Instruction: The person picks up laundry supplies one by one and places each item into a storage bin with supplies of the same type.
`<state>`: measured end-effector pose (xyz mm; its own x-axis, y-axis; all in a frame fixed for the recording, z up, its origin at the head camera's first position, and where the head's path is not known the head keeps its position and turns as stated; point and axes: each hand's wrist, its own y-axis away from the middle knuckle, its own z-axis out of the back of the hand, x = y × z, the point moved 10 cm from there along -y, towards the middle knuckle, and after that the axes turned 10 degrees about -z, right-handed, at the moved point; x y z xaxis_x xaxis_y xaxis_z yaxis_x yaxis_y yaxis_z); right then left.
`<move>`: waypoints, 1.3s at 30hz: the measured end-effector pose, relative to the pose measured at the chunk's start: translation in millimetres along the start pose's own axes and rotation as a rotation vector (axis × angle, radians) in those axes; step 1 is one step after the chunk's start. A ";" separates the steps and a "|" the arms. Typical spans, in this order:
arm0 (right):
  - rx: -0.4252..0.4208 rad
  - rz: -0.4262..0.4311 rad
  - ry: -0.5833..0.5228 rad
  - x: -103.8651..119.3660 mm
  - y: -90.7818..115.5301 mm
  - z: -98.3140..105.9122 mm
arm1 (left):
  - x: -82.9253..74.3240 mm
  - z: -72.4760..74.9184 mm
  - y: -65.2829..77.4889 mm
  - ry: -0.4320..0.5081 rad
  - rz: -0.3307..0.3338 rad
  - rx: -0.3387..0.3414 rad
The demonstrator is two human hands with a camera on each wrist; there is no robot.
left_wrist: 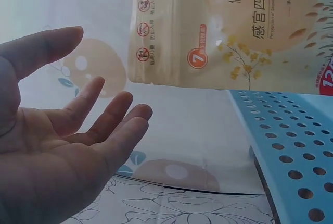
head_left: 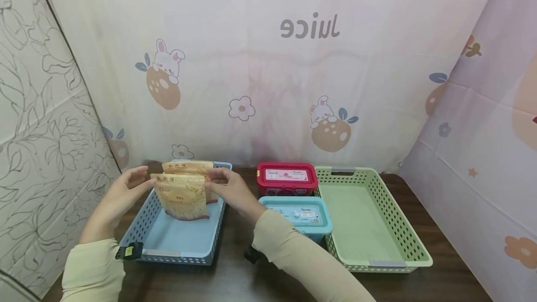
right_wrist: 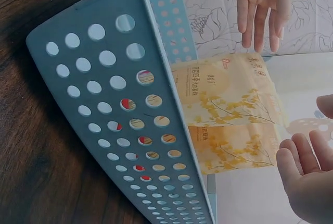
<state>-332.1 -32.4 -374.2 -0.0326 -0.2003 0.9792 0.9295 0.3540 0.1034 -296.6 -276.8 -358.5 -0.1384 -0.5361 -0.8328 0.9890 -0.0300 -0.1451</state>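
Note:
Two yellow pouches printed with flowers stand upright in the blue basket (head_left: 180,241), the front pouch (head_left: 182,199) partly covering the back pouch (head_left: 189,168). My left hand (head_left: 121,195) is at the left side of the front pouch, fingers spread; in the left wrist view a gap separates this hand (left_wrist: 78,130) from the pouch (left_wrist: 229,36). On the other side, my right hand (head_left: 235,192) has its fingertips near the pouches' right edges. The right wrist view shows those relaxed fingers (right_wrist: 299,153) apart from the pouches, with nothing gripped.
A red lidded box (head_left: 287,176) and a light blue lidded box (head_left: 298,216) stand right of the blue basket, beside a green basket (head_left: 352,218). All rest on a dark wooden table (head_left: 235,274). A printed curtain (head_left: 260,73) hangs behind.

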 end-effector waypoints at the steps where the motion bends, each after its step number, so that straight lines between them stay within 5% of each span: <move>1: 0.001 0.000 -0.001 0.2 0.3 0.5 | -1.3 0.5 0.4 -0.003 -0.002 -0.004; 17: 0.017 0.028 0.023 0.9 8.7 10.2 | -22.2 -4.8 5.2 0.050 -0.058 -0.018; 24: 0.031 0.014 0.022 -6.4 15.0 17.5 | -26.6 -18.4 8.4 0.096 -0.053 0.022; 39: 0.006 0.002 0.022 -19.8 33.4 42.1 | -50.9 -48.4 10.9 0.088 -0.175 0.048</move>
<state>-315.9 21.8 -382.7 -0.0229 -0.2201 0.9752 0.9273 0.3600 0.1031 -281.3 -209.0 -343.5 -0.3103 -0.4430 -0.8411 0.9505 -0.1578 -0.2675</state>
